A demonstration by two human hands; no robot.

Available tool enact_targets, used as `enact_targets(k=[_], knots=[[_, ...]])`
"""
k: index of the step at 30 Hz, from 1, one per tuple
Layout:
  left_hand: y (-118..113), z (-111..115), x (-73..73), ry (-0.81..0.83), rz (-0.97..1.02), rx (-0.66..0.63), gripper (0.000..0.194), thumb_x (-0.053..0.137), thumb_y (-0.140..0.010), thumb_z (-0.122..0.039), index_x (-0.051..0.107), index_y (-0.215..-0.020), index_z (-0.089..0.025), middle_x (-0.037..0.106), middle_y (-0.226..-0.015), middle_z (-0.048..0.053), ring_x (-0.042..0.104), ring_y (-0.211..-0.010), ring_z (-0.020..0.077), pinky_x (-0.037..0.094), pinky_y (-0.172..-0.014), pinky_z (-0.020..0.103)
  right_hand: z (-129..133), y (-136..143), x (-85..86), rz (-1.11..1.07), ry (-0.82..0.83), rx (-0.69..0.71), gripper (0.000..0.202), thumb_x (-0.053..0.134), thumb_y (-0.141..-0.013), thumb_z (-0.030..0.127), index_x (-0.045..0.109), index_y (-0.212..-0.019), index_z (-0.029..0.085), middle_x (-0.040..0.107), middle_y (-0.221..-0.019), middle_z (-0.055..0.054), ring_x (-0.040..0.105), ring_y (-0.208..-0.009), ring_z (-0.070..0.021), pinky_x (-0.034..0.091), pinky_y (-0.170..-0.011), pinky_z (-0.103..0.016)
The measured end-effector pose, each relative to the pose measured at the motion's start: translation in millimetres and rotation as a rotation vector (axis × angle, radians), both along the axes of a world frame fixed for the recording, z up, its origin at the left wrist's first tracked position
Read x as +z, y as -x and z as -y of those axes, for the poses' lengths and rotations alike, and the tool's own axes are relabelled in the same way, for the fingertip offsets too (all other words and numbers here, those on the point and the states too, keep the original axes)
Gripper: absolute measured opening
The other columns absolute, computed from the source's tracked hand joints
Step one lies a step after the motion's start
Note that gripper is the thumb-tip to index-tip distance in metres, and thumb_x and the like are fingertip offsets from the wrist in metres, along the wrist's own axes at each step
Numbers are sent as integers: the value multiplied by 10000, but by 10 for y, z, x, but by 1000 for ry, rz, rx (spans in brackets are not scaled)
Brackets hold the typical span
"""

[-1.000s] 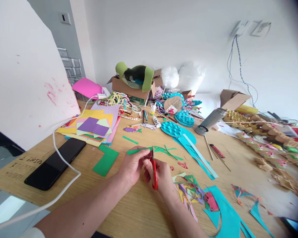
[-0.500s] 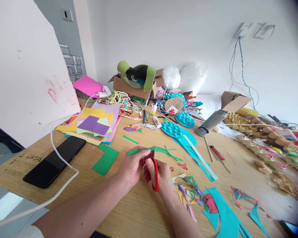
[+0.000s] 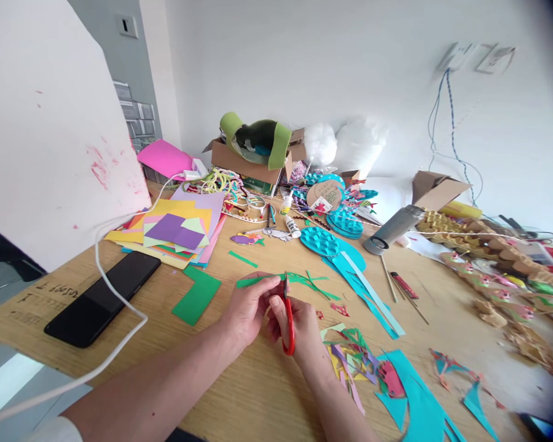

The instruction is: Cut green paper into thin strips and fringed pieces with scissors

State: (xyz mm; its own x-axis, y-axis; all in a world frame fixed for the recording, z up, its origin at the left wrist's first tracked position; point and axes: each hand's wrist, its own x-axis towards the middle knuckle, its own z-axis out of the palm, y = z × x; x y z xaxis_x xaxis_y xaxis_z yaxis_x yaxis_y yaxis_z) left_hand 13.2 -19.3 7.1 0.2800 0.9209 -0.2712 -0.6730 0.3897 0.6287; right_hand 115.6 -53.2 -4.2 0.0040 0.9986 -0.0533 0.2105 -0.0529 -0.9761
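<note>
Between the thumb and fingers of my left hand (image 3: 247, 307) is a narrow green paper strip (image 3: 253, 281). My right hand (image 3: 297, 322) grips red-handled scissors (image 3: 289, 331), their dark blades pointing away from me at the strip's right end. Both hands are close together, their fingers nearly touching. Just beyond the blades, thin green slivers (image 3: 311, 279) lie on the table. A green paper piece with a cut-out corner (image 3: 197, 298) rests left of my left hand, and a short green strip (image 3: 243, 258) lies farther back.
A black phone (image 3: 104, 298) and white cable (image 3: 120, 353) are at the left, near stacked coloured paper (image 3: 207, 199). Colourful scraps (image 3: 350, 359) and blue paper (image 3: 424, 399) lie at the right front. A grey bottle (image 3: 394, 228) stands tilted or lies behind them.
The view has shifted very slightly. Both hands, the green strip and the scissors hold nearly the same position.
</note>
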Motion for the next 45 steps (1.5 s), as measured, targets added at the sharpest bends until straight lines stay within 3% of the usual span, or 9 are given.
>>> enact_targets(k=[28,35,45], knots=[[-24,26,43,27,18,18,146,763,-560,-203,670,-625,-111,666,-685,63,595,-666,143,440,-637,249,18,23,4,29,-15,34,572,518,-810,641,581,-556,132,501,-404,-3,400,-344,-91,260,-363,-213],[-19,25,18,24,-7,2,136,741,-599,-225,679,-645,-113,660,-681,53,577,-618,127,412,-580,237,17,17,-23,9,16,26,558,548,-785,647,562,-550,142,507,-402,-4,427,-339,-96,285,-360,-206],[-20,21,4,-14,-33,10,127,733,-614,-215,686,-668,-110,672,-701,67,595,-648,138,436,-616,244,11,11,7,53,4,49,574,529,-786,665,560,-546,144,502,-394,-6,420,-342,-99,284,-364,-211]])
